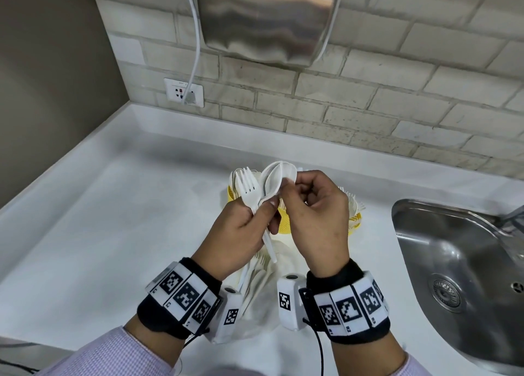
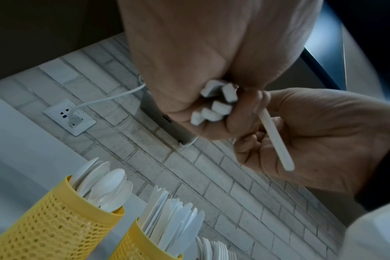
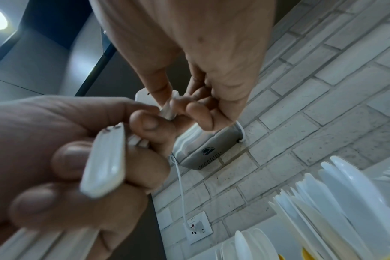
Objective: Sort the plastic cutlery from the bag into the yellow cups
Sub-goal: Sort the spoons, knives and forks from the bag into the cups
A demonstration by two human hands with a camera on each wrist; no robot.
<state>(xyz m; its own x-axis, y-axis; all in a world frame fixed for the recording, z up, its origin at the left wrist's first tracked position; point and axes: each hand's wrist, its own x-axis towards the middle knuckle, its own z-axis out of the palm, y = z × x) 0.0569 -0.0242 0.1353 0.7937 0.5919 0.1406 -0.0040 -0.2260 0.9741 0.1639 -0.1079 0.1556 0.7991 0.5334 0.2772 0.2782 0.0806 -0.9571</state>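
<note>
Head view: I have both hands raised together over the white, smooth worktop (image 1: 99,205). My left hand (image 1: 241,239) is curled round a bundle of thin white plastic cutlery; a fork (image 1: 248,187) with four tines stands up out of it beside rounded spoons (image 1: 273,184), and a flat handle pokes out below my fingers. My right hand (image 1: 317,222) pinches the edge of the top spoon bowl between thumb and forefinger, the other fingers curled in loosely.

Just beyond my hands stand the yellow cups (image 2: 53,223), perforated with a fine mesh of holes. In the left wrist view, one holds smooth oval spoon bowls (image 2: 107,186), and the one beside it holds flat knives with serrated edges (image 2: 178,219). A third yellow cup (image 1: 355,219) peeks out to the right of my right hand, with fork tines above its rim.

Below my wrists, nearer to me, lies the thin translucent bag (image 1: 255,299) with more white cutlery in it.

To the right of my right hand a shiny steel sink (image 1: 459,265) is set into the worktop. Ahead rise pale brick tiles, a brushed-metal box (image 1: 266,18) and a white socket (image 1: 184,92) with a cable plugged in
</note>
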